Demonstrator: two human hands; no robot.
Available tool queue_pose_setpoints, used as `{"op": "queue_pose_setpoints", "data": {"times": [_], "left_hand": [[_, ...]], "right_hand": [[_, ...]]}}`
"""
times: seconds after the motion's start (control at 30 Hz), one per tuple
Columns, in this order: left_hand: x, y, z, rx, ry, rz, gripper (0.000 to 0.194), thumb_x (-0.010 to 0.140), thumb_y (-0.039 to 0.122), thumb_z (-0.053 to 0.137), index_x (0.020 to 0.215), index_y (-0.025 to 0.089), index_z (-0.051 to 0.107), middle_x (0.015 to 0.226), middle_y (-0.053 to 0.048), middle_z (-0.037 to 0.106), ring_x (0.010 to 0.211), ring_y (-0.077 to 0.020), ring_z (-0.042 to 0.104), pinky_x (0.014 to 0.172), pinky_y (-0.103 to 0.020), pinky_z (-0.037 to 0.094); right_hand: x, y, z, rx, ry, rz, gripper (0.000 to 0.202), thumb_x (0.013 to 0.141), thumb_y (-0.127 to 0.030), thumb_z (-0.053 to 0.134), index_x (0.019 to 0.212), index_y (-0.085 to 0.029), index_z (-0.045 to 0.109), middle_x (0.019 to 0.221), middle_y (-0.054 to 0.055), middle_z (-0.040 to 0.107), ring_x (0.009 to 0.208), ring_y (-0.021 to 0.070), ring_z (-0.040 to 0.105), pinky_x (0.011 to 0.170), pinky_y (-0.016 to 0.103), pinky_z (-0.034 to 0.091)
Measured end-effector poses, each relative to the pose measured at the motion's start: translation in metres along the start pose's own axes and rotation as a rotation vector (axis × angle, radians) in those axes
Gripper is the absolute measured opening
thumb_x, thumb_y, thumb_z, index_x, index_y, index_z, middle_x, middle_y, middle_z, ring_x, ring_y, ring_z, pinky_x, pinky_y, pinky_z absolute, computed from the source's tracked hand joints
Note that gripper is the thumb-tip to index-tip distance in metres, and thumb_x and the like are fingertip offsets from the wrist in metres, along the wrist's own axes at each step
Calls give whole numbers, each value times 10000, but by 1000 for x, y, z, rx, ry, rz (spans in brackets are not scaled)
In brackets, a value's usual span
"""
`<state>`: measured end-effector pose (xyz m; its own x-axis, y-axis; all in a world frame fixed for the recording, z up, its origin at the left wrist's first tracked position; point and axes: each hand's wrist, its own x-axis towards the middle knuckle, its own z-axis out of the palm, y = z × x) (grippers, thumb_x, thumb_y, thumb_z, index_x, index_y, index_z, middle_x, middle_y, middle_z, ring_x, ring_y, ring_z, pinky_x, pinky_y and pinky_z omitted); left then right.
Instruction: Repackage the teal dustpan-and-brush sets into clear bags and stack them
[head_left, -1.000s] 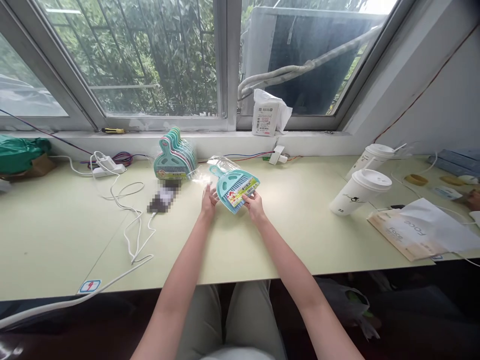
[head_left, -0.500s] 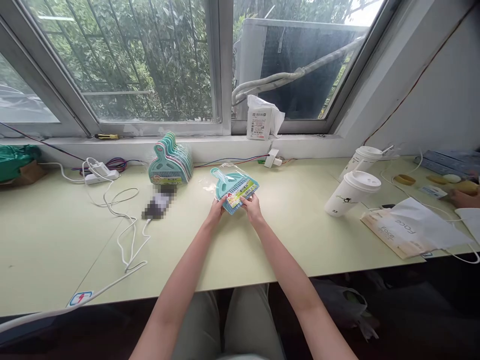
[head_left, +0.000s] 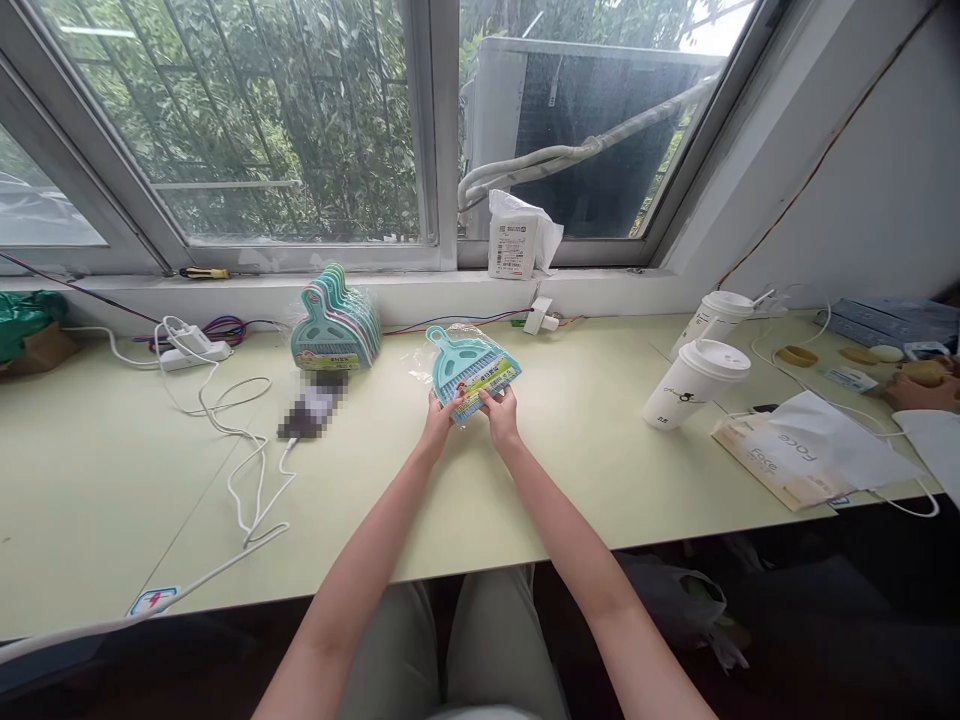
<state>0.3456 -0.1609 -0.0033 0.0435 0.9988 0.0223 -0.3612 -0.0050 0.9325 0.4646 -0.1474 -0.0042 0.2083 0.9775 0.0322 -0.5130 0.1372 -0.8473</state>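
**Turquoise dustpan-and-brush set (head_left: 474, 365) held in two hands**

The pale yellow-green tabletop (head_left: 585, 480) ends in a straight front edge at the person's knees; at the back it meets the wall below the windowsill (head_left: 420, 288). The set is over the middle of the table, handle pointing away and slightly left. Open tabletop separates it from the cups to the right.

Both forearms reach forward and converge. The left hand (head_left: 437, 420) grips the set's near left corner, the right hand (head_left: 501, 412) its near right side, thumbs on top. Whether it touches the table, I cannot tell.

Clear plastic wrapping (head_left: 424, 365) surrounds the set. Two lidded white cups (head_left: 679, 392) hide their contents. Matching wrapped sets (head_left: 336, 325) stand in a row, back left.
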Motion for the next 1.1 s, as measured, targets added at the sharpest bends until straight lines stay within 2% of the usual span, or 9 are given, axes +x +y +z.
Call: {"op": "queue_pose_setpoints", "data": {"times": [0.07,0.17,0.2,0.27,0.37,0.53,0.7,0.83,1.1], "left_hand": [[-1,-1,1,100,85,78,850,766,310,675,1444,272,164,1445,-133,393,1251,-266,482,987,-423,441],[-6,9,2,449,361,397,1024,729,365,719,1480,253,33,1552,-157,126,1407,-288,228,1094,-433,291],[-9,14,1,594,451,509,1012,719,396,727,1480,241,79,1553,-155,110,1419,-295,177,1108,-440,251],[-12,26,-3,869,538,650,789,748,443,692,1410,236,317,1498,-142,259,1386,-305,234,1100,-456,234],[-13,37,-12,1186,455,659,313,838,423,590,1090,239,614,1216,-112,552,1184,-292,460,1013,-455,308],[-8,33,-19,1373,270,619,116,859,306,566,880,211,630,934,-79,630,931,-251,562,833,-380,401],[-12,29,-13,1265,202,599,161,917,265,451,900,208,601,877,-51,633,797,-189,589,685,-286,423],[-16,28,-8,1349,213,568,250,941,267,389,1071,227,599,918,-59,631,834,-192,590,613,-263,402],[-14,25,-10,1474,97,619,311,884,184,417,1053,250,670,988,-92,570,926,-220,554,647,-276,431]], "right_hand": [[1,1,-1,-7,3,-8,456,640,-251,729,1031,-210,499,939,42,667,905,192,661,825,369,565],[2,1,-3,-30,1,-23,457,639,-259,735,1025,-211,495,937,40,663,895,186,661,822,371,565],[3,1,-3,-42,-11,-24,457,638,-263,739,1021,-212,495,936,40,664,889,187,661,819,374,567],[2,2,-2,-80,-53,-14,459,634,-281,750,1012,-212,500,932,41,668,877,191,664,806,382,572],[0,5,0,-161,-133,16,485,615,-318,776,1008,-217,509,919,39,678,849,196,669,772,386,585],[-3,11,4,-247,-195,45,499,596,-345,793,990,-224,513,881,30,689,802,192,673,724,371,594],[-1,10,2,-257,-179,53,506,593,-333,797,995,-221,511,868,29,693,790,192,675,718,368,593],[-2,9,1,-239,-165,75,502,584,-324,802,987,-219,521,866,26,701,797,193,678,726,366,593],[-3,9,2,-197,-149,87,488,577,-302,812,976,-209,547,851,31,708,769,189,681,714,362,594]]}}
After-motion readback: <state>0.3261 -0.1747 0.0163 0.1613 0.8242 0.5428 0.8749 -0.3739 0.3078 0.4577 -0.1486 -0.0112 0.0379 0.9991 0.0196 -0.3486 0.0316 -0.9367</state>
